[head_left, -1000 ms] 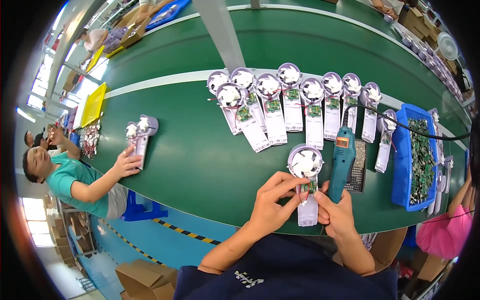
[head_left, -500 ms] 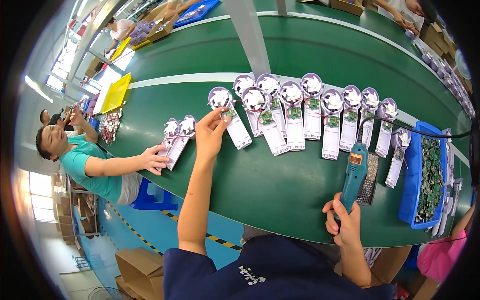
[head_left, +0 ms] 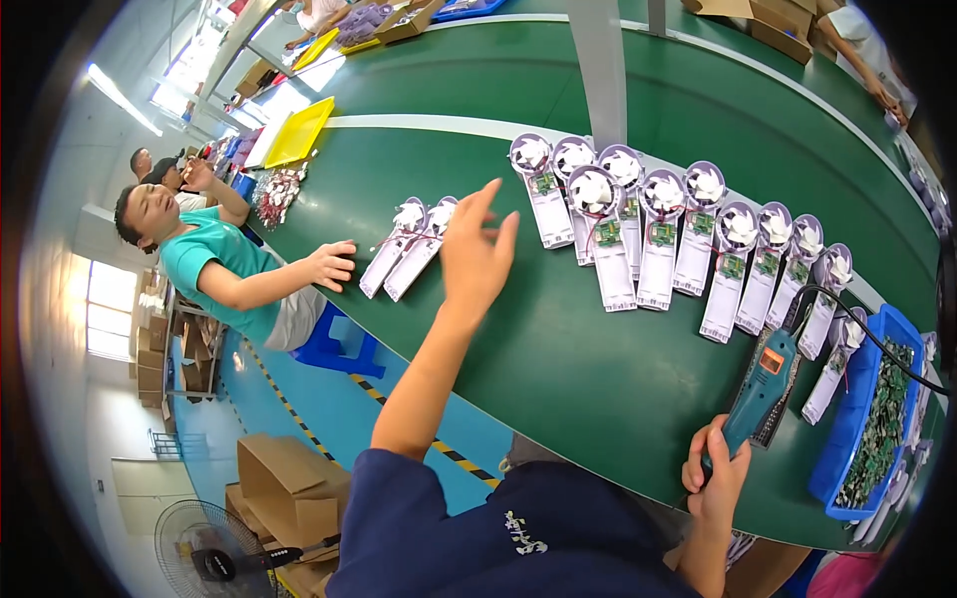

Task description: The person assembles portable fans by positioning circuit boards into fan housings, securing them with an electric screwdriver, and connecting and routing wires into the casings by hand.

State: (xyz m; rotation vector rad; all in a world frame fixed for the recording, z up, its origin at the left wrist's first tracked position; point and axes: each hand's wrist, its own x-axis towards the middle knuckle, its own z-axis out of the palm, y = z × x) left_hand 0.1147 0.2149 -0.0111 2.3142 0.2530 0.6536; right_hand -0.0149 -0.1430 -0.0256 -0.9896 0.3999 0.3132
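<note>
My right hand (head_left: 716, 474) is wrapped around the lower end of a teal power screwdriver (head_left: 756, 394); a black cable runs from its far end. My left hand (head_left: 478, 257) is raised over the green workbench, fingers apart, holding nothing. Just left of it lie two white handheld fan housings (head_left: 391, 261), partly behind my hand. To its right stretches a row of several open fan housings (head_left: 618, 264), each with a white fan wheel; green circuit boards and red wires show in many. A dark metal tray (head_left: 768, 429) is partly hidden by the screwdriver.
At the right stands a blue bin (head_left: 829, 458) full of green circuit boards. A co-worker in a teal shirt (head_left: 209, 254) sits at the left, one hand near the two housings. A yellow tray (head_left: 301, 132) lies beyond. A grey post (head_left: 598, 70) rises behind the row.
The view has swung, so the bench sits further right. My left hand has left the leftmost circuit board in the row and opened. The co-worker's hand has let go of the two housings.
</note>
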